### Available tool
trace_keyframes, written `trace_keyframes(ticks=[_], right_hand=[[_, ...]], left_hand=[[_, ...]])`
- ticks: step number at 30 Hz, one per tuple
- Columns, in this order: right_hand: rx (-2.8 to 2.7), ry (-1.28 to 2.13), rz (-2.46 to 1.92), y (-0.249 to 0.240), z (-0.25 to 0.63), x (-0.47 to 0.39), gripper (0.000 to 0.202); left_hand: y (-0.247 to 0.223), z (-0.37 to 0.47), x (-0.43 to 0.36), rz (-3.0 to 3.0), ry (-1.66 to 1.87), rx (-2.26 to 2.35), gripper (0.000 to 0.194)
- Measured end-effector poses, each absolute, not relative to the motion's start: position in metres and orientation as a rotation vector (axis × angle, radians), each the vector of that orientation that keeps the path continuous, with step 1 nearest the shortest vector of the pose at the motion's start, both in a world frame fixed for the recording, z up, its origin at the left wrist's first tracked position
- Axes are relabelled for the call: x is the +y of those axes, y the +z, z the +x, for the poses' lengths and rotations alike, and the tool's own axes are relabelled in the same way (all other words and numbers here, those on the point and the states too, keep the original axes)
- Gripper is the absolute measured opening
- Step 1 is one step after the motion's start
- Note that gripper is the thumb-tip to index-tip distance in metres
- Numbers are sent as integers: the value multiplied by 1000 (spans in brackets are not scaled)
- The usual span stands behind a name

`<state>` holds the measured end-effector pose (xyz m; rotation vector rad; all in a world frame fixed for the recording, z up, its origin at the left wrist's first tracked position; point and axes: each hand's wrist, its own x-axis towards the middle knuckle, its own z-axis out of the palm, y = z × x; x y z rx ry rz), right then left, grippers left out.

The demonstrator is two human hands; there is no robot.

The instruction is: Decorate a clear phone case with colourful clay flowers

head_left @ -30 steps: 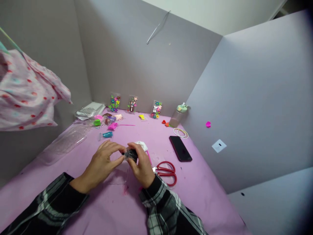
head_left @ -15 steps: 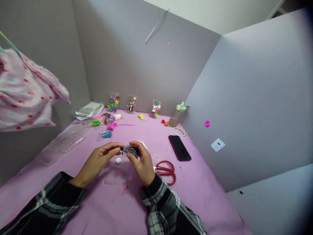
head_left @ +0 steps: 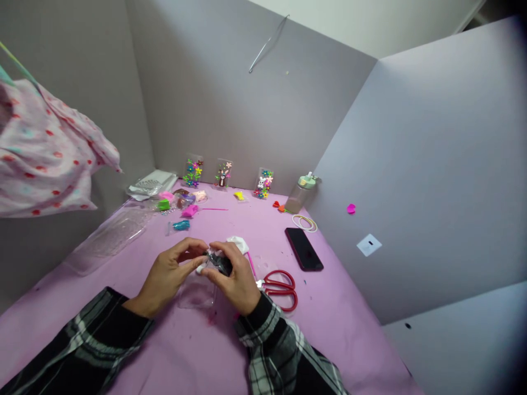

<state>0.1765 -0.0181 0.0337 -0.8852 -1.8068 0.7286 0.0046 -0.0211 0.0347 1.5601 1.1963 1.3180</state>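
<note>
Both hands meet over a small clear packet of black clay (head_left: 222, 265). My right hand (head_left: 239, 278) is closed around the packet, thumb in front and fingers behind. My left hand (head_left: 168, 275) pinches at the packet's left end; what exactly lies between its fingertips is partly hidden. A small white ball (head_left: 200, 270) shows just under the left fingertips. Below the hands a clear plastic case (head_left: 196, 296) lies flat on the pink-covered table (head_left: 185, 356). Just behind the right hand are a crumpled white piece (head_left: 237, 243) and a thin pink stick (head_left: 251, 265).
Red-handled scissors (head_left: 280, 291) lie right of my right hand, with a phone (head_left: 303, 249) beyond. A bottle (head_left: 300, 193) and decorated clear cards (head_left: 263, 183) stand at the back wall. Colourful clay packets (head_left: 181, 225) and a clear tray (head_left: 111, 238) are on the left.
My left hand has come closer to the right one, and its fingers are now at the packet's edge. The right hand has turned slightly, uncovering the pink stick. The view has shifted a little.
</note>
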Motion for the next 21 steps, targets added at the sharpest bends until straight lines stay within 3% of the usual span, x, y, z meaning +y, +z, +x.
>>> trace_keyframes(ticks=[4,10,21], right_hand=[[-1789,704,-926,36,177,-19,20],[-1784,691,-957,36,177,-19,23],[-1774,648,-966,35,177,-17,9]], left_hand=[[34,3,-21,1686,1290,1224,16],[34,4,-23,1648,1251,1185,16],[30,5,-23,1725,1291,1138,12]])
